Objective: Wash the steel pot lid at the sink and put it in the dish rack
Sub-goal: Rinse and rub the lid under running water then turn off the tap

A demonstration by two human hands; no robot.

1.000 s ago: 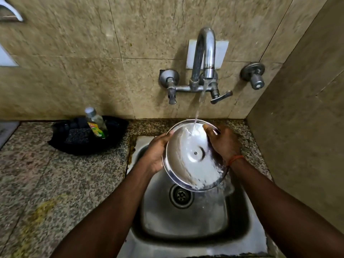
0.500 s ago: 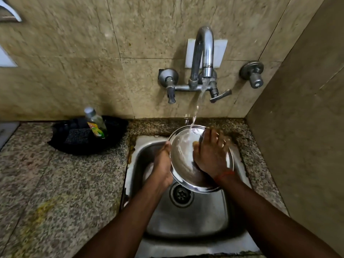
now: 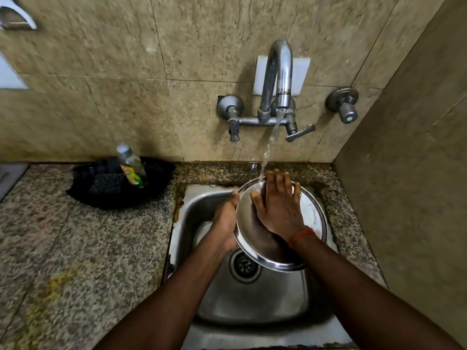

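Note:
The round steel pot lid [image 3: 313, 218] is held tilted over the steel sink [image 3: 252, 304], under water running from the wall tap [image 3: 278, 79]. My left hand [image 3: 226, 221] grips the lid's left rim. My right hand [image 3: 278, 205] lies flat on the lid's face, fingers spread, with the stream falling just beside the fingertips. An orange thread is tied round the right wrist. The lid's knob is hidden under my right hand. No dish rack is in view.
A black tray [image 3: 83, 193] on the granite counter [image 3: 75, 248] left of the sink holds a dish soap bottle [image 3: 131, 166] and a dark scrub pad [image 3: 106, 183]. A second wall valve [image 3: 345, 104] sits right of the tap. A tiled side wall stands close on the right.
My right hand left the lid's upper right rim and now lies flat on its face, sliding up toward the stream. The lid has tilted flatter. The left hand keeps its grip.

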